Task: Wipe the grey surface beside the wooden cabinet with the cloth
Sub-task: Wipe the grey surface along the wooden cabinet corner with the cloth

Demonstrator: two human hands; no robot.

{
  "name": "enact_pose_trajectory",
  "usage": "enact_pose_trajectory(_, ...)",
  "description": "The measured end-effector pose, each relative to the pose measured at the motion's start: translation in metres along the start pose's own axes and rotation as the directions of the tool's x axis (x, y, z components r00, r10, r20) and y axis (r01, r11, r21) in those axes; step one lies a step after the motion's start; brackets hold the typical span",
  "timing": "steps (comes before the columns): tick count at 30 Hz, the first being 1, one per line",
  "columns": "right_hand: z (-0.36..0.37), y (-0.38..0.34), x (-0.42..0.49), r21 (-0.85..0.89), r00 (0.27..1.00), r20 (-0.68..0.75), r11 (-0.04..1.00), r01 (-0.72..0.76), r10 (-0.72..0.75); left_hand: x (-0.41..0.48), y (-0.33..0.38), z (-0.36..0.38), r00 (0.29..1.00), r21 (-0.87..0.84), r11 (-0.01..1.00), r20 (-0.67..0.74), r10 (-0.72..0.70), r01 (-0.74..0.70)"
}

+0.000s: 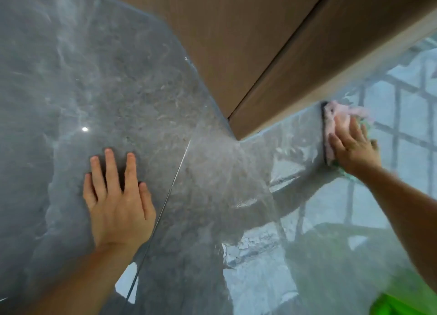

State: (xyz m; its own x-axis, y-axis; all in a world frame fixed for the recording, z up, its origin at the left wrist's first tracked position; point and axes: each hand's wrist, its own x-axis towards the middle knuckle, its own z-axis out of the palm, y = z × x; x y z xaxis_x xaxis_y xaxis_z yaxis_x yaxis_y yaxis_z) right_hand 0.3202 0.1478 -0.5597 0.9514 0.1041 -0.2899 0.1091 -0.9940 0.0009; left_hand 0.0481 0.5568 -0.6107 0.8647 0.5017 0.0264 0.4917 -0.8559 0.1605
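The right hand [352, 146] lies flat with spread fingers on the pink cloth [335, 123], pressing it against the grey surface [212, 196] just below the wooden cabinet [260, 42]. The left hand [118, 196] is also open and flat on the grey surface, well apart from the cabinet, and holds nothing. The cloth's long side runs away from the cabinet's lower edge, so I think the right hand, the nearer one, will sweep along that edge.

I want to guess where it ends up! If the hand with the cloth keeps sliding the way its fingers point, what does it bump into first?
Probably the brown wooden cabinet: the right hand presses the pink fluffy cloth just below its lower edge.
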Motion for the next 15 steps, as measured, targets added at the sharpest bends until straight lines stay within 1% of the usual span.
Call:
enact_pose_trajectory(1, -0.003, 0.001, 0.004, 0.055, 0.990, 0.024, 0.989, -0.140, 0.138, -0.001, 0.000, 0.000, 1.000, 0.001, 1.000, 0.005, -0.004, 0.004)
enact_pose_trajectory(2, -0.003, -0.015, 0.001, 0.097, 0.977, 0.032, 0.972, -0.213, 0.211, -0.001, 0.000, -0.001, 1.000, -0.008, 1.000, 0.003, -0.004, 0.004)
enact_pose_trajectory(3, 0.001, -0.042, -0.008, 0.116, 0.974, 0.021, 0.967, -0.225, 0.224, 0.000, 0.000, -0.002, 1.000, -0.017, 1.000, 0.001, -0.005, 0.005)
enact_pose_trajectory(4, 0.009, -0.074, -0.025, 0.117, 0.989, -0.005, 0.982, -0.149, 0.151, 0.000, 0.000, -0.003, 1.000, -0.024, 1.000, -0.003, -0.010, 0.010)
enact_pose_trajectory(5, 0.022, -0.106, -0.050, 0.105, 1.000, -0.028, 0.994, -0.002, 0.005, -0.001, 0.000, -0.004, 1.000, -0.030, 0.999, -0.008, -0.010, 0.010)
enact_pose_trajectory(6, 0.035, -0.137, -0.080, 0.081, 0.978, -0.025, 0.975, 0.209, -0.208, 0.000, 0.001, -0.004, 1.000, -0.042, 0.999, -0.017, -0.004, 0.003)
enact_pose_trajectory(7, 0.049, -0.164, -0.115, 0.051, 0.889, 0.007, 0.888, 0.458, -0.459, 0.000, 0.002, -0.005, 0.999, -0.052, 0.999, -0.032, 0.000, -0.002)
enact_pose_trajectory(8, 0.063, -0.184, -0.149, 0.046, 0.733, 0.052, 0.734, 0.677, -0.679, -0.002, 0.000, -0.004, 0.999, -0.058, 0.998, -0.050, 0.003, -0.006)
enact_pose_trajectory(9, 0.072, -0.198, -0.176, 0.040, 0.573, 0.102, 0.579, 0.814, -0.813, -0.003, -0.002, -0.001, 0.998, -0.062, 0.998, -0.064, 0.011, -0.015)
enact_pose_trajectory(10, 0.076, -0.208, -0.190, 0.026, 0.462, 0.154, 0.471, 0.882, -0.873, -0.003, -0.005, 0.002, 0.997, -0.057, 0.998, -0.064, 0.030, -0.034)
enact_pose_trajectory(11, 0.077, -0.214, -0.190, -0.010, 0.395, 0.185, 0.400, 0.917, -0.900, -0.003, -0.009, 0.004, 0.997, -0.044, 0.997, -0.051, 0.059, -0.061)
enact_pose_trajectory(12, 0.073, -0.216, -0.179, -0.052, 0.358, 0.198, 0.355, 0.934, -0.913, -0.003, -0.008, 0.005, 0.996, -0.044, 0.996, -0.048, 0.075, -0.077)
enact_pose_trajectory(13, 0.066, -0.219, -0.163, -0.084, 0.352, 0.184, 0.343, 0.936, -0.918, -0.002, -0.006, 0.005, 0.997, -0.052, 0.997, -0.056, 0.062, -0.065)
enact_pose_trajectory(14, 0.059, -0.223, -0.144, -0.083, 0.377, 0.147, 0.368, 0.926, -0.914, -0.002, -0.003, 0.004, 0.997, -0.058, 0.998, -0.068, 0.032, -0.036)
enact_pose_trajectory(15, 0.053, -0.231, -0.121, -0.076, 0.438, 0.096, 0.432, 0.899, -0.894, -0.002, -0.001, 0.002, 0.997, -0.055, 0.998, -0.072, 0.008, -0.012)
